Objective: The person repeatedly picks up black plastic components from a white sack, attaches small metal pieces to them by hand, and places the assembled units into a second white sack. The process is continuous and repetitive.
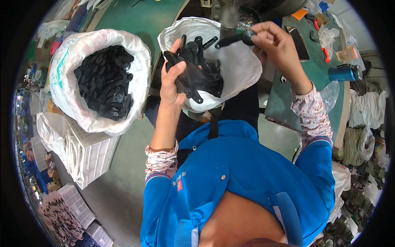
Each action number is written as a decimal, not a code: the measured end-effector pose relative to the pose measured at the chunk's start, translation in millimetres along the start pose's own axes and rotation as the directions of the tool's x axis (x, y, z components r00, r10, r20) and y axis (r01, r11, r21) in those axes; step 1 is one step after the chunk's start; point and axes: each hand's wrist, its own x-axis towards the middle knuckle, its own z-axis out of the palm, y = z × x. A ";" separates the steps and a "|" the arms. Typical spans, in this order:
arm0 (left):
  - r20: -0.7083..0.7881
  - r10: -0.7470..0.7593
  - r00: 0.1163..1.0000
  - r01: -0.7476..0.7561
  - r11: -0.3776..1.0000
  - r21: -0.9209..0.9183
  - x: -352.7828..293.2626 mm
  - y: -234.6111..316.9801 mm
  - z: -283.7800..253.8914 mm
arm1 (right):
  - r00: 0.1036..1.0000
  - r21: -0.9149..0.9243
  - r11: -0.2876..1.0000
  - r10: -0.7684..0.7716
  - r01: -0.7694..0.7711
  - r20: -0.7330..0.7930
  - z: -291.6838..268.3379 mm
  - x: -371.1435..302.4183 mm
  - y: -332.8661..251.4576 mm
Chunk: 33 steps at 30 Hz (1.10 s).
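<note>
The head view showed the right hand (275, 41) pinching the round end of a slim, black, lever-shaped part (230, 40), its long axis pointing leftward, toward the left hand (170, 85). That hand's fingers curled around a bunch of similar black parts (191, 78), above a white-bag-lined container (243, 69) with more inside. Farther left, another white-bag-lined container (140, 76) held a deep heap (101, 82) of black parts.

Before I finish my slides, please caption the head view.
Left hand gripping several black parts, right hand holding another black part, over an open white bag.
</note>
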 end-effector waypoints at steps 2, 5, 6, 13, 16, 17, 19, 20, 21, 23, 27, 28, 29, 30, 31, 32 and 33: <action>0.001 -0.009 1.000 0.009 0.998 -0.061 -0.6 0.9 3.9 | 0.996 0.018 0.996 -0.087 0.088 -0.014 -2.4 10.1 -9.8; 0.013 -0.035 0.999 0.036 0.991 -0.127 -0.4 2.8 2.6 | 0.989 0.114 0.990 -0.073 0.088 -0.130 -2.5 37.1 -17.7; 0.011 -0.042 0.999 0.043 0.990 -0.132 -0.9 3.4 0.4 | 0.964 0.228 0.973 0.083 -0.024 -0.254 15.0 54.5 -42.9; 0.066 -0.070 0.995 0.077 0.992 -0.102 -2.6 5.7 2.1 | 0.987 0.140 0.978 0.151 -0.157 0.049 -2.4 78.4 -67.3; 0.070 -0.071 0.995 0.076 0.994 -0.076 -4.4 10.4 4.6 | 0.969 0.127 0.969 0.189 -0.210 0.160 -3.9 79.0 -52.7; 0.068 -0.067 0.995 0.072 0.995 -0.069 -5.2 11.6 5.1 | 0.975 0.122 0.975 0.169 -0.187 0.147 -3.8 71.6 -40.2; 0.118 -0.111 0.987 0.112 0.994 -0.001 -5.8 15.0 -1.1 | 0.983 0.112 0.983 0.132 -0.146 0.127 1.5 45.1 -13.1; 0.142 -0.135 0.981 0.132 0.991 0.033 -5.3 16.9 -4.9 | 0.971 0.123 0.978 0.146 -0.171 0.187 3.0 28.2 -10.9; 0.171 -0.161 0.972 0.153 0.986 0.059 -4.9 17.5 -7.1 | 0.958 0.123 0.971 0.174 -0.206 0.227 5.5 16.2 1.6; 0.222 -0.214 0.951 0.193 0.975 0.114 -5.9 19.6 -10.0 | 0.893 0.163 0.963 0.125 -0.214 0.432 11.4 -2.2 21.3; 0.267 -0.311 0.912 0.248 0.937 0.244 -9.4 16.5 6.2 | 0.723 0.264 0.770 0.339 -0.581 0.603 46.3 -21.8 15.8; 0.309 -0.348 0.885 0.245 0.913 0.326 -8.0 16.0 5.4 | 0.680 0.311 0.714 0.308 -0.628 0.666 48.7 -19.5 23.1; 0.323 -0.345 0.881 0.263 0.926 0.270 -8.7 16.1 8.4 | 0.635 0.348 0.651 0.270 -0.674 0.724 49.8 -18.8 26.6; 0.335 -0.336 0.881 0.277 0.937 0.211 -8.9 16.3 12.8 | 0.618 0.423 0.565 0.209 -0.709 0.758 46.8 -19.1 24.0; 0.345 -0.324 0.881 0.289 0.945 0.151 -9.4 16.8 15.0 | 0.642 0.451 0.559 0.201 -0.695 0.740 45.5 -20.2 24.4; 0.292 -0.299 0.909 0.285 0.954 0.088 -11.4 15.6 10.7 | 0.664 0.478 0.554 0.193 -0.682 0.723 44.8 -21.6 25.5; 0.267 -0.234 0.935 0.229 0.972 0.050 -11.6 13.7 7.9 | 0.682 0.502 0.549 0.183 -0.668 0.708 43.9 -22.0 26.3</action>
